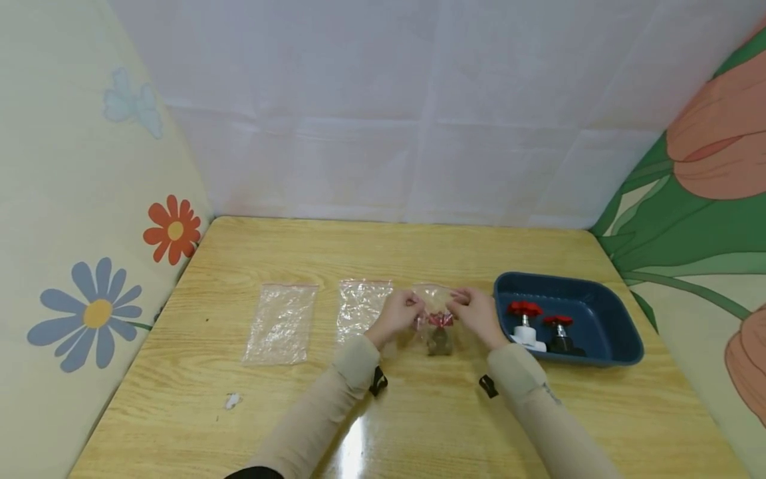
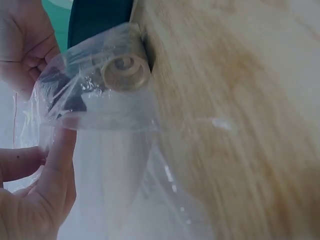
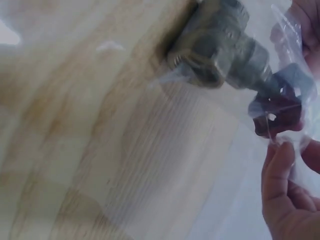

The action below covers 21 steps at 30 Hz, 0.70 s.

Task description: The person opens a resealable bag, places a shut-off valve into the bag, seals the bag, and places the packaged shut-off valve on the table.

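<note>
In the head view a clear plastic bag (image 1: 432, 291) holds a valve with a brass-coloured body (image 1: 439, 340) and a red handwheel (image 1: 441, 319). My left hand (image 1: 399, 315) pinches the bag's left side; my right hand (image 1: 477, 315) pinches its right side near the top. The left wrist view shows my left hand (image 2: 42, 192) with thumb and finger on the film, beside the valve's round opening (image 2: 125, 70). In the right wrist view my right hand (image 3: 292, 200) pinches the film next to the dark red handwheel (image 3: 280, 107), the valve body (image 3: 220, 47) lying inside the bag.
A dark blue tray (image 1: 610, 326) at the right holds a white valve (image 1: 524, 336) and a black valve (image 1: 561, 340), both with red handwheels. Two flat clear bags lie to the left, one far left (image 1: 281, 324) and one nearer (image 1: 361, 309). A white scrap (image 1: 232, 400) lies front left.
</note>
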Available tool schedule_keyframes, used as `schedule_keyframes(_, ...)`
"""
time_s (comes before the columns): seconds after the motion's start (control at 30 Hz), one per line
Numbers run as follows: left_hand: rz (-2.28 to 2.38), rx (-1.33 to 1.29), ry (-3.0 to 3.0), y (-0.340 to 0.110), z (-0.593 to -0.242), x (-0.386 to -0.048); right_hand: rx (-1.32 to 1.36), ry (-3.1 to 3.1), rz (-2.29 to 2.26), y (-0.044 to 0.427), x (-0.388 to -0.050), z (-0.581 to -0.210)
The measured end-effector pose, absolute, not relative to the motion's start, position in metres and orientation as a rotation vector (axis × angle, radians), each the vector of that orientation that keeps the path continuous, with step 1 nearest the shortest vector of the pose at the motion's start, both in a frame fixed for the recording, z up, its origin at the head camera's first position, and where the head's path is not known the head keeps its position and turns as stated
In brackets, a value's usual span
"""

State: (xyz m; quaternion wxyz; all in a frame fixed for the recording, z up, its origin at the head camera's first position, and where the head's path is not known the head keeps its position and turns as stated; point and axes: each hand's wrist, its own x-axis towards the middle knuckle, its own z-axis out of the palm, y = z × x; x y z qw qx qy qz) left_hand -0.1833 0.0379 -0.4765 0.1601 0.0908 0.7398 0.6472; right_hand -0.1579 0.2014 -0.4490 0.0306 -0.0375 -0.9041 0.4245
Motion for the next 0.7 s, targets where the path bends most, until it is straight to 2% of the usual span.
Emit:
schedule_keyframes(0.4,1.703,0.115,2.262,0.041,-0.479,-0.199,-0.364,-2.923,1.42,0.197,-0.186,-0.452)
schedule_keyframes(0.7,1.339,0.258,2.681,0.041,-0.484,-0.21,-0.427,-2.988,1.248,0.199,-0.195,-0.457)
